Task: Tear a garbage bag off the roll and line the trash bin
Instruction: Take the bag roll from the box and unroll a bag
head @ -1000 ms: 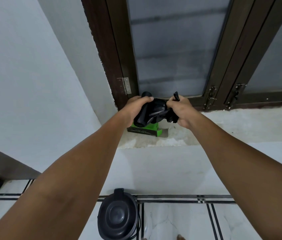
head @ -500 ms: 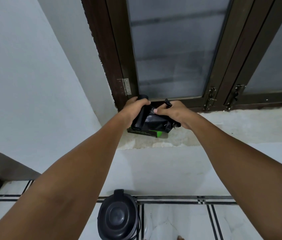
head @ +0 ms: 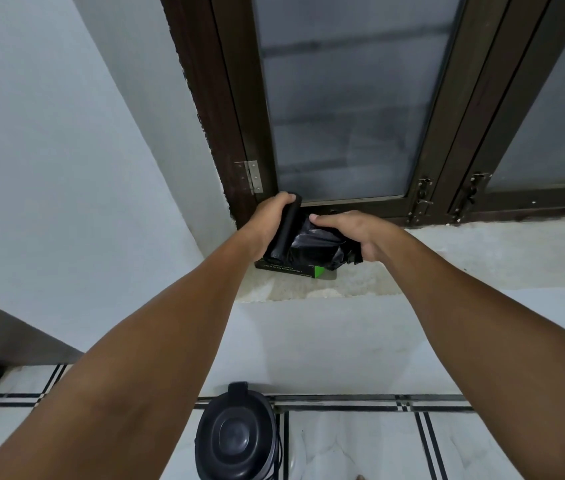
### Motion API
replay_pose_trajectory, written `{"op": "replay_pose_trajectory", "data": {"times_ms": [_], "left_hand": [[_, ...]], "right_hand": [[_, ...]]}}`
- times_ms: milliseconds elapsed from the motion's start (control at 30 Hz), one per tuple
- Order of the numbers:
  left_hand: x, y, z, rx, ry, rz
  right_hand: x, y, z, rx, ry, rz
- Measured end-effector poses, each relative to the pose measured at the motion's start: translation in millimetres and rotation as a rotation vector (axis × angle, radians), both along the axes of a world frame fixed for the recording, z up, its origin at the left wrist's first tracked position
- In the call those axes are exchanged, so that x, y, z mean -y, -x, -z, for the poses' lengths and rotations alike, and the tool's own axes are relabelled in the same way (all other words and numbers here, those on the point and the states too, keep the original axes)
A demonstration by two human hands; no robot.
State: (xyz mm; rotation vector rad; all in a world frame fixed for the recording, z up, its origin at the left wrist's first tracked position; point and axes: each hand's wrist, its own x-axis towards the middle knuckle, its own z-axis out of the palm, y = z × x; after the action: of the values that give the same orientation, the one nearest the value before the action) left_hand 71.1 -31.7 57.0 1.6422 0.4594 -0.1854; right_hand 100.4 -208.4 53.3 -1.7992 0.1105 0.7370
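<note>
My left hand (head: 267,223) grips a black roll of garbage bags (head: 283,233), held upright over the window sill. Its loose end, a crumpled black garbage bag (head: 312,245), stretches to the right under my right hand (head: 350,233), which presses and holds it. Both hands hover just above a black and green box (head: 295,269) lying on the sill. Far below on the floor stands the black trash bin (head: 234,441) with its lid shut.
The rough white sill (head: 464,258) runs to the right under a dark brown window frame (head: 236,140) with frosted panes and metal latches (head: 423,199). White walls stand to the left. The floor (head: 360,445) is white tile with black lines.
Both hands have dropped toward the sill with the roll and bag. My right hand turned palm down, flattening over the bag, and the bag now covers most of the box.
</note>
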Motion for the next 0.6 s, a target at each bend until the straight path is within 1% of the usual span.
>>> {"op": "replay_pose_trajectory", "data": {"times_ms": [100,267,367,467,533,600], "left_hand": [[-1,-3,4,0.068,-0.049,0.044],[2,-2,6,0.062,-0.016,0.098],[9,-2,5,0.015,0.092,0.073],[19,-3,3,-0.002,0.244,-0.003],[25,-5,2,0.005,0.298,-0.056],[27,-8,4,0.022,0.336,-0.102]], "right_hand": [[2,3,-1,-0.072,-0.117,-0.013],[-1,8,-2,-0.087,-0.172,-0.021],[-3,10,-1,-0.097,-0.263,0.055],[-12,12,0,-0.129,-0.463,0.213],[-18,13,1,-0.152,-0.577,0.301],[-22,14,3,-0.161,-0.629,0.350]]}}
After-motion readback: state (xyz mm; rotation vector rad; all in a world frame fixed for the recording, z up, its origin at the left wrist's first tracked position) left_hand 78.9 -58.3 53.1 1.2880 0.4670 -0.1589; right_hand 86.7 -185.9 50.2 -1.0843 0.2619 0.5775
